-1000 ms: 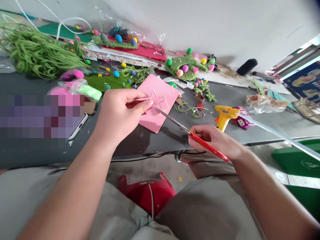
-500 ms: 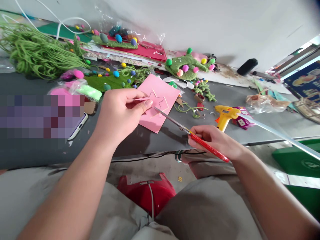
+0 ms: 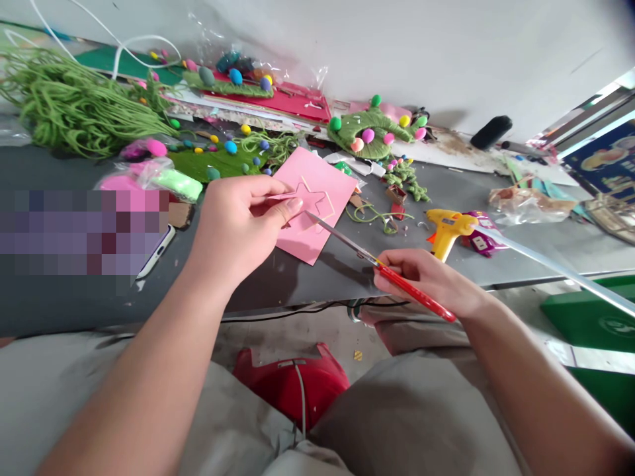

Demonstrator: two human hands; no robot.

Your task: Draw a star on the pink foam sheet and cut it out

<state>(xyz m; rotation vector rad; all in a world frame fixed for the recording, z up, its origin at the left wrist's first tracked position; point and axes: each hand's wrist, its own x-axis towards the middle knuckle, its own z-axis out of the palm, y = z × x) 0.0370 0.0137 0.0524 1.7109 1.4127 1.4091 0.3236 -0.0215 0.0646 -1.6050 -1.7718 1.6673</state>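
Between the thumb and fingers of my left hand (image 3: 248,225) is a small pink paper piece with a star outline (image 3: 312,197), held above a larger pink sheet (image 3: 300,248). My right hand (image 3: 426,277) is closed on red-handled scissors (image 3: 414,291). Their narrow metal blades point up and left, with the tips at the lower edge of the star outline. Whether the blades are slightly apart is too small to tell. The lower corner of the pink sheet hangs over the grey table (image 3: 238,291) close to its front edge.
A yellow glue gun (image 3: 446,228) lies right of the scissors, by a purple packet (image 3: 482,241). Behind are green yarn (image 3: 84,106), a pompom-covered green wreath (image 3: 364,135) and a red sheet (image 3: 297,102). A phone (image 3: 157,251) lies at left. A red stool (image 3: 292,387) stands below.
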